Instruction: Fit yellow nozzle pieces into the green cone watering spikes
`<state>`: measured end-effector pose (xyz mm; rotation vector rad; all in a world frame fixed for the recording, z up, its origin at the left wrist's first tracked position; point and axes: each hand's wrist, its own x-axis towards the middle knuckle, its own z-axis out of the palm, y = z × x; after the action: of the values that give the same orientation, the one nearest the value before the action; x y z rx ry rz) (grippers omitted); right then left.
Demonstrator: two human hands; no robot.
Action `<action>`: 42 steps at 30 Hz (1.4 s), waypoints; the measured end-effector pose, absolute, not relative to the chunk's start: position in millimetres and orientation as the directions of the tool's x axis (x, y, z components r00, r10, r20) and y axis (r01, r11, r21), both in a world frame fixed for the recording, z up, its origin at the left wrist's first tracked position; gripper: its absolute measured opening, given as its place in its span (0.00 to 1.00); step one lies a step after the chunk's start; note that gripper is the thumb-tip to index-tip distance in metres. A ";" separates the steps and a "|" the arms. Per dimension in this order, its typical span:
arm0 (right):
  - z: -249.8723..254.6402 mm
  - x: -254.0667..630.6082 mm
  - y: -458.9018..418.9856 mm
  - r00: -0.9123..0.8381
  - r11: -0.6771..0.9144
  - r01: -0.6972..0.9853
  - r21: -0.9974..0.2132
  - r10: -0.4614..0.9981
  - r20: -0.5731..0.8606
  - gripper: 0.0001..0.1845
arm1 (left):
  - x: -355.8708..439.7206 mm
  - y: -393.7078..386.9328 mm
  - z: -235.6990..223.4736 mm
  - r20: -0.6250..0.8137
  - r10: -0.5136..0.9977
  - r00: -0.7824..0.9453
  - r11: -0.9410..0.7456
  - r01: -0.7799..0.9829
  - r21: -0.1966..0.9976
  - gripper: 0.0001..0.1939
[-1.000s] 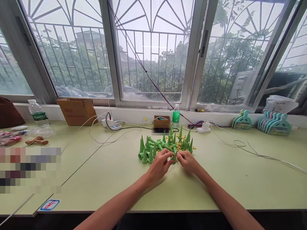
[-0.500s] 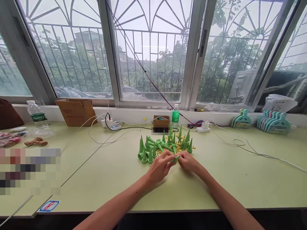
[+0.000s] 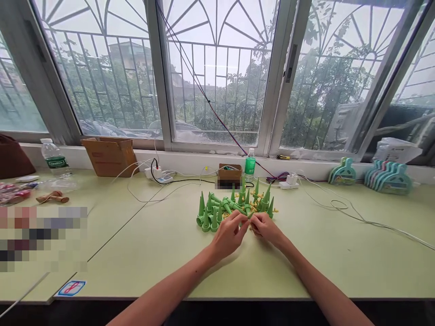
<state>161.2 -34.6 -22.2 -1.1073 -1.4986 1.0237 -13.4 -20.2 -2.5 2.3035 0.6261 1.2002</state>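
A heap of green plastic cone spikes (image 3: 217, 209) mixed with small yellow parts (image 3: 260, 197) lies on the pale green table (image 3: 152, 244). Some cones stand upright at the heap's left. At the heap's near edge, my left hand (image 3: 228, 236) and my right hand (image 3: 268, 230) meet with their fingers pinched together. Between the fingertips they hold one green cone spike (image 3: 249, 216). Whether a yellow part is also in the fingers I cannot make out.
Along the window sill stand a cardboard box (image 3: 109, 156), a power strip (image 3: 157, 175) with cables, a small brown box (image 3: 229, 174), a green bottle (image 3: 249, 164), a water bottle (image 3: 54, 159) and teal plastic shapes (image 3: 387, 175). A white cable (image 3: 367, 221) runs across the right side.
Both hands have stayed together at the heap's near edge. The cone between the fingers has turned and risen slightly. The camera has tilted a little.
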 end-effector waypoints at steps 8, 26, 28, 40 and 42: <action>-12.7 162.0 -40.2 -0.048 0.330 0.160 -0.930 0.944 0.326 0.26 | -9.5 -14.7 -1.2 0.424 0.748 0.510 -0.574 0.178 0.799 0.30; -12.3 162.8 -42.6 -0.071 0.375 0.165 -0.912 0.927 0.369 0.24 | -10.1 -9.6 -7.5 0.292 0.778 0.557 -0.405 0.088 0.910 0.21; -13.3 163.2 -42.3 -0.088 0.368 0.143 -0.919 0.929 0.358 0.24 | -11.3 -10.4 -6.8 0.293 0.779 0.554 -0.403 0.085 0.911 0.20; -19.4 166.2 -39.2 -0.132 0.353 0.122 -0.928 0.932 0.338 0.22 | -16.3 -11.7 -3.6 0.354 0.769 0.533 -0.478 0.111 0.871 0.18; -19.4 166.1 -39.6 -0.137 0.353 0.127 -0.927 0.932 0.337 0.22 | -16.6 -12.1 -2.9 0.354 0.771 0.529 -0.479 0.114 0.870 0.17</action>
<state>166.1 -39.6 -19.4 -0.9895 -1.5482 0.9442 -16.6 -12.1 -2.9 1.9200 0.7235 0.9768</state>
